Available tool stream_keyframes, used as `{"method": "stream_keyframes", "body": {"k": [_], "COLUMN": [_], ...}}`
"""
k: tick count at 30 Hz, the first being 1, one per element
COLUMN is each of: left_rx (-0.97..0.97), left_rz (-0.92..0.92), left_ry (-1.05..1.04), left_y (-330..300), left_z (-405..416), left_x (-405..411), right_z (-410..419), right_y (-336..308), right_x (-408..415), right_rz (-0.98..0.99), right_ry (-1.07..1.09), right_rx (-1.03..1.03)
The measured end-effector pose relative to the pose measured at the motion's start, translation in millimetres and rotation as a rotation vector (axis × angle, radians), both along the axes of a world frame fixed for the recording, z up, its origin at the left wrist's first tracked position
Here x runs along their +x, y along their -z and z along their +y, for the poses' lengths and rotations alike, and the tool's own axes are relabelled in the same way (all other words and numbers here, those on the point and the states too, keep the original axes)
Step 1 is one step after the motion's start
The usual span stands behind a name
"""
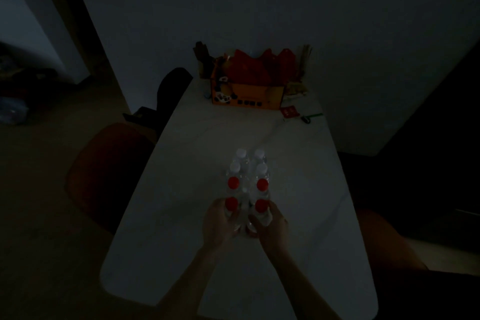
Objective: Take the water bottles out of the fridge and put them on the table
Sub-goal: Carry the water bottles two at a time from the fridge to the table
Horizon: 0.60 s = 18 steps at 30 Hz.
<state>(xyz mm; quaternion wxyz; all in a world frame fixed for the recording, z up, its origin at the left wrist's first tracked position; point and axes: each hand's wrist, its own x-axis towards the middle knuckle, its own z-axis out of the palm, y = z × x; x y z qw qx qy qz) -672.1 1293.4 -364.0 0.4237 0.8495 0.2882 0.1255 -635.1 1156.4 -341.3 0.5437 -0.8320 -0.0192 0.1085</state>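
Water bottles [248, 184], eight in all, stand upright on the bench [181, 189] in two columns of four, running from the near middle toward the far end. Very dim light; detail is poor.

Nearest pair: red caps. Left hand [220, 223] wraps the near-left red-capped bottle [232, 204], fingers curled round its body below the cap. Right hand [270, 223] wraps the near-right red-capped bottle [261, 206] the same way. Both forearms reach in from the near edge of the bench. Whether these two bottles rest on the surface or are just lifted, cannot tell.

Second pair, just beyond: also red caps, touching or nearly touching the held pair.

Third and fourth pairs: white caps [241, 153], close-packed behind the red ones.

Bench is pale, with rounded near corners, and narrows in view toward the wall.

Far end, against the wall: an orange cardboard box [246, 95] with dark printed marks on its front, red items [257, 65] standing up out of it. Right of the box, near the far right edge, a small red flat object [289, 112] and a green-handled tool [311, 117]; what they are is unclear.

Left of the bench: a reddish-brown chair [109, 171] beside the long edge, a dark chair [171, 91] further along.
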Motion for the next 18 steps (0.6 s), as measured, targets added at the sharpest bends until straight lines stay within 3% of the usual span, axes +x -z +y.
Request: {"method": "stream_keyframes", "body": {"k": [5,8,11,18], "left_rx": [-0.036,-0.108,-0.229,-0.377], "left_rz": [0.111,-0.030,-0.182,-0.527], "left_ry": [0.039,0.017,-0.019,0.230], "left_y": [-30,-82,-150,-306], "left_z": [6,-3,-22,-88], "left_x": [3,9,11,7], "right_z": [-12,-23,-40,-107], "right_y": [-36,-72,-124,-260], "right_x": [-3,6,9,-10], "right_rz": [-0.040,-0.113,-0.199,-0.440], "right_ry": [0.045,0.090,0.124,0.160], "right_rx": [-0.032,-0.061,0.058,0.271]}}
